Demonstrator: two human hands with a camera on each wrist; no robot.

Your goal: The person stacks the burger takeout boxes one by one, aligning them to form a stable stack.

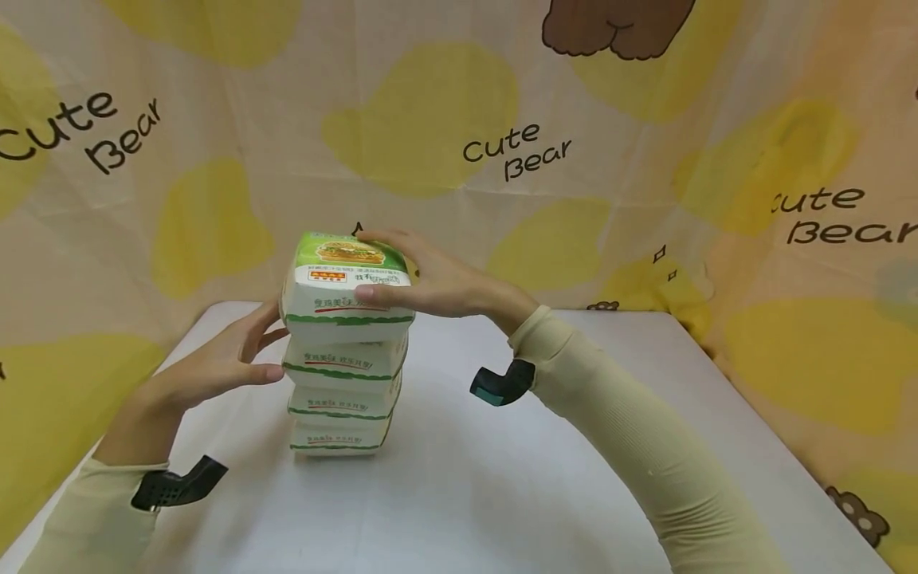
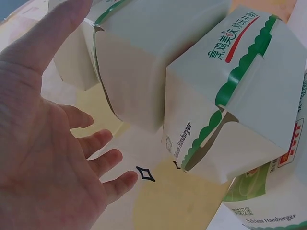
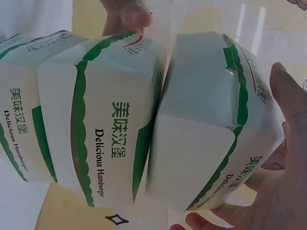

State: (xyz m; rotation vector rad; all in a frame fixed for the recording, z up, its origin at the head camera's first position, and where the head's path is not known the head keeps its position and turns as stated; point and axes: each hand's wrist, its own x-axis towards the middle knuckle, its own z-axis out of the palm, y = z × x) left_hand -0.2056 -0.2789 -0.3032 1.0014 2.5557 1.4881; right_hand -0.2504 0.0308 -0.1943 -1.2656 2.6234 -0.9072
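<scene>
Several white-and-green cardboard hamburger boxes stand in one stack on the table, slightly out of line. My right hand [image 1: 452,279] grips the top hamburger box [image 1: 304,299] from the right, thumb on its front and fingers at its far side. The right wrist view shows that hand [image 3: 288,167] spread around the box [image 3: 192,100], its lower edge right at the box below [image 3: 110,120]. My left hand [image 1: 215,351] is at the stack's left side, thumb tip by the second box [image 1: 344,367]. In the left wrist view its fingers [image 2: 100,141] are apart and hold nothing.
The white table [image 1: 538,462] extends to the right and front of the stack. Behind it hangs a patterned cloth [image 1: 430,104] with yellow patches and lettering. Dark wrist mounts [image 1: 179,485] sit on both forearms.
</scene>
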